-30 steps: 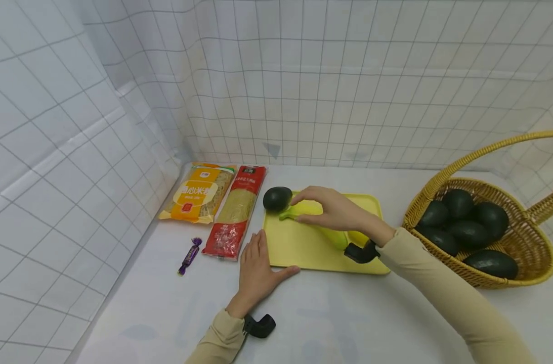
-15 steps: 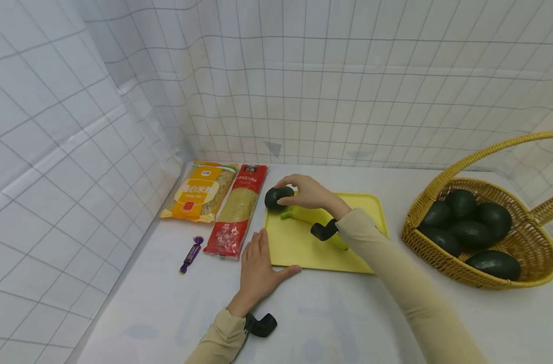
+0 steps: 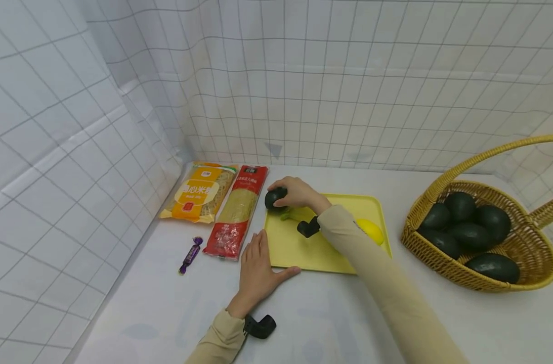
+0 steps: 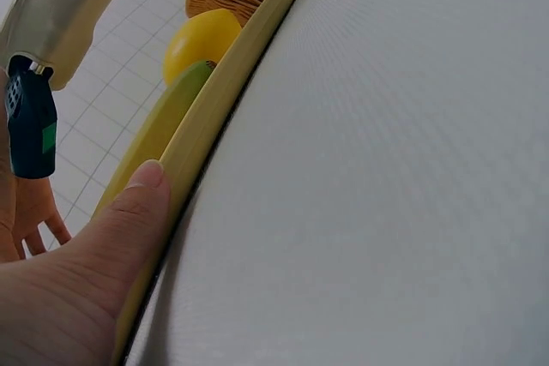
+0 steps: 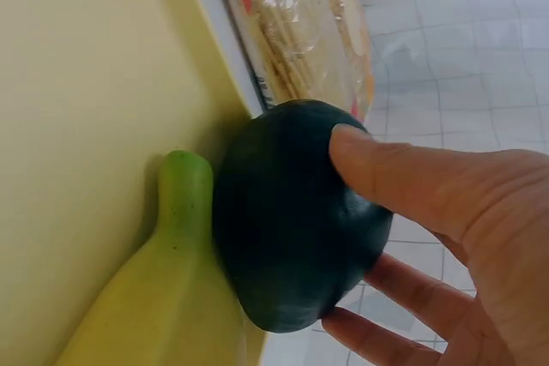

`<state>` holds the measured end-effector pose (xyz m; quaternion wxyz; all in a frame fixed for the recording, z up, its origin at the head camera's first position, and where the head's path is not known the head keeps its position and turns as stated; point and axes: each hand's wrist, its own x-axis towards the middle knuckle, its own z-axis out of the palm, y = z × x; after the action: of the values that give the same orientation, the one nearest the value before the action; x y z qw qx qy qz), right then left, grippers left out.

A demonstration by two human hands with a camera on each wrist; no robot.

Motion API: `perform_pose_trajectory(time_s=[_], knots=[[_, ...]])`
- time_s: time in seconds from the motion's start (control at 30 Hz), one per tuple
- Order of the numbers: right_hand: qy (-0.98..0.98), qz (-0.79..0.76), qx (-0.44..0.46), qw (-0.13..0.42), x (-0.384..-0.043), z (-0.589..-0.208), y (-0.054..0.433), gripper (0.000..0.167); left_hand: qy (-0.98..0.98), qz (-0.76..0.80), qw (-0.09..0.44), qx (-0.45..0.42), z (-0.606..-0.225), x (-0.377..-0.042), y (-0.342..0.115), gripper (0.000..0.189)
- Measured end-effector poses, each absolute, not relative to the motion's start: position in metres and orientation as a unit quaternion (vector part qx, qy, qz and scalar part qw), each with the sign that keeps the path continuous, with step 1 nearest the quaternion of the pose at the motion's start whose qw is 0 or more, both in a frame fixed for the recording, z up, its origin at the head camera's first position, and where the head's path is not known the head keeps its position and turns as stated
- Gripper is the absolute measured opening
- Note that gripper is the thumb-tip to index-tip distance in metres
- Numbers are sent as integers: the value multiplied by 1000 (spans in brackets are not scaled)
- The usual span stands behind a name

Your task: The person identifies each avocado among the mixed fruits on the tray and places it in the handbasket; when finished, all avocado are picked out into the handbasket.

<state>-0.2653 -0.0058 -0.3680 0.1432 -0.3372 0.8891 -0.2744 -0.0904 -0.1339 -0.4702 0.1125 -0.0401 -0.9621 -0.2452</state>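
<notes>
At the far left corner of the yellow tray [image 3: 303,255], my right hand [image 3: 300,194] holds a dark green avocado [image 3: 274,200]. In the right wrist view the thumb lies on one side of the avocado [image 5: 292,220] and fingers curl round its other side. Beside it, the stem of a banana [image 5: 176,289] touches or nearly touches the avocado. A yellow lemon [image 3: 370,231] sits at the tray's right side, partly behind my sleeve. My left hand [image 3: 258,268] rests at the tray's near left corner, fingers straight along the left edge and thumb against the front edge.
Left of the tray lie a red noodle pack [image 3: 237,212], an orange noodle pack [image 3: 199,194] and a purple-wrapped candy [image 3: 191,255]. At the right stands a wicker basket [image 3: 538,253] with a tall handle and several avocados [image 3: 472,235]. A white gridded cloth [image 3: 349,101] hangs behind.
My right hand has moved left from above the banana to the avocado and now grips it. The right sleeve has swung left, uncovering the lemon. My left hand stays in place.
</notes>
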Motion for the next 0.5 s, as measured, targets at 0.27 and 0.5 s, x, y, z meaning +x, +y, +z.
perform_pose_trajectory(time_s=[0.27, 0.5], knots=[[904, -250, -320, 137, -270, -373, -11, 52, -963, -244, 110, -39, -472, -90, -134, 121], [904, -249, -313, 153, -272, -376, -12, 56, -960, -248, 123, -44, -472, -90, -134, 121]])
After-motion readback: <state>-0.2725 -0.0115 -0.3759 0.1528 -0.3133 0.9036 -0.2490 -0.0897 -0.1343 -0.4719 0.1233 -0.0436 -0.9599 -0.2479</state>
